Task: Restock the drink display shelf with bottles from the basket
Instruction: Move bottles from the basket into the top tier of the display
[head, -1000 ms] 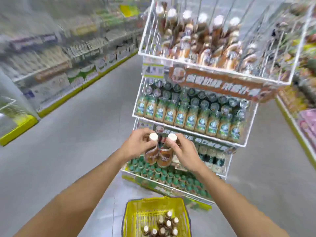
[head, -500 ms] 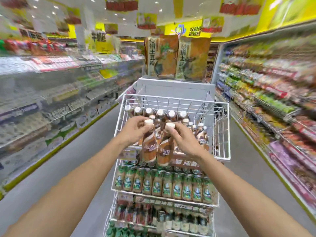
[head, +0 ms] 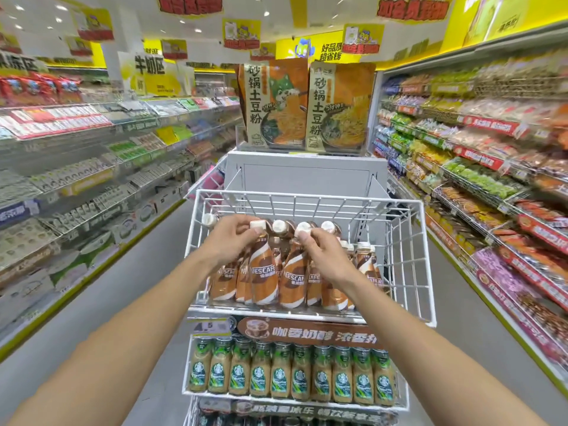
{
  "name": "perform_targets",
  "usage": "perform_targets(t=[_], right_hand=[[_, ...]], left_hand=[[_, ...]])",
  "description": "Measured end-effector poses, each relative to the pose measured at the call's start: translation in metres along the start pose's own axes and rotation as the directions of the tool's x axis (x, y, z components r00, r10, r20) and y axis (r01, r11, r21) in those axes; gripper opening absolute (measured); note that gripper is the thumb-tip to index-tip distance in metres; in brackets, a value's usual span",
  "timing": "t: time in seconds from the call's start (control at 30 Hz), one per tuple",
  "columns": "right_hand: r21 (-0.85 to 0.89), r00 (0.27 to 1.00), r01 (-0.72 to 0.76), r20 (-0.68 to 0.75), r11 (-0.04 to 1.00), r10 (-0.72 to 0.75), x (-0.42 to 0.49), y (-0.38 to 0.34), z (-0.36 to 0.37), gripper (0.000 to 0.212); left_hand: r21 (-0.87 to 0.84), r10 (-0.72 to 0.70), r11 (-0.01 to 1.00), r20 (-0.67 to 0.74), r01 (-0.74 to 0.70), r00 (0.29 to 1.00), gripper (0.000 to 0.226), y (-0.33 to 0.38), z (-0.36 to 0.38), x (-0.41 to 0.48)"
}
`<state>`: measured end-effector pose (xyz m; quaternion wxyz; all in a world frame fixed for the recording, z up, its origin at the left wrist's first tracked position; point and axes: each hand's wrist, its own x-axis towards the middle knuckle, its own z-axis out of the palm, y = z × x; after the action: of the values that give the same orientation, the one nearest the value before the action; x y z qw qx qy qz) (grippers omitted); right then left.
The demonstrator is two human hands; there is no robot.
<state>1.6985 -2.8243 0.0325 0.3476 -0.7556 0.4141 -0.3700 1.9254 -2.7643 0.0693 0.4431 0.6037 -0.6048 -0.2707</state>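
The left hand (head: 229,238) grips the white cap of a brown-and-cream Nescafe coffee bottle (head: 260,272), and the right hand (head: 322,250) pinches the cap of a second matching Nescafe bottle (head: 293,278) just beside it; both bottles stand upright at the front of the white wire top shelf basket (head: 408,241), touching each other. Behind and around them stand more of the same capped coffee bottles (head: 367,265), crowding the left and middle of the basket, while its right side is bare wire. Below hangs a brown promotional strip (head: 307,332) beside a yellow price tag (head: 209,326), then a full row of green-labelled Starbucks glass bottles (head: 289,373). Above the rack stand 2 large orange noodle packets (head: 304,103). Packed grocery shelves (head: 491,167) line both sides of the grey aisle floor (head: 147,287).
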Motion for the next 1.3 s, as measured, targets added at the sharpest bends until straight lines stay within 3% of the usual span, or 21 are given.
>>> perform_targets(t=[0.2,0.47,0.57,0.63,0.73,0.8,0.9,1.07,1.3], right_hand=[[-0.037,0.999,-0.03,0.034,0.999,0.031,0.023,-0.013,0.032,0.03],[-0.048,0.997,-0.076,0.029,0.996,0.077,0.031,0.001,0.044,0.021],[-0.044,0.997,-0.076,-0.026,0.996,0.075,0.034,0.012,0.048,0.035],[-0.043,0.994,-0.1,-0.043,0.994,0.098,0.034,0.021,0.051,0.033],[-0.061,0.981,-0.192,-0.035,0.98,0.19,0.034,0.028,0.059,0.071],[-0.077,0.982,-0.184,-0.048,0.98,0.181,0.037,0.033,0.063,0.082],[-0.095,0.984,-0.177,-0.052,0.98,0.173,0.042,0.037,0.064,0.081],[-0.116,0.984,-0.175,-0.043,0.978,0.171,0.045,0.039,0.063,0.081],[-0.137,0.981,-0.196,-0.019,0.971,0.195,0.041,0.031,0.057,0.086]], left_hand=[[0.012,-0.009,1.0,0.094,0.008,0.995,0.024,-0.012,-0.038,0.01],[0.002,-0.123,0.992,-0.002,0.123,0.992,0.036,-0.052,-0.031,0.016],[-0.029,-0.157,0.987,-0.021,0.156,0.987,0.048,-0.058,-0.025,0.023],[-0.038,-0.198,0.98,-0.031,0.197,0.98,0.04,-0.065,-0.02,0.027],[-0.076,-0.234,0.97,-0.066,0.229,0.97,0.02,-0.075,-0.015,0.034],[-0.109,-0.243,0.966,-0.088,0.233,0.966,0.021,-0.082,-0.012,0.036],[-0.158,-0.302,0.946,-0.104,0.284,0.948,0.044,-0.09,-0.009,0.04],[-0.212,-0.327,0.93,-0.101,0.301,0.94,0.043,-0.1,-0.001,0.047],[-0.114,-0.28,0.958,-0.156,0.264,0.947,0.044,-0.096,0.002,0.042]])
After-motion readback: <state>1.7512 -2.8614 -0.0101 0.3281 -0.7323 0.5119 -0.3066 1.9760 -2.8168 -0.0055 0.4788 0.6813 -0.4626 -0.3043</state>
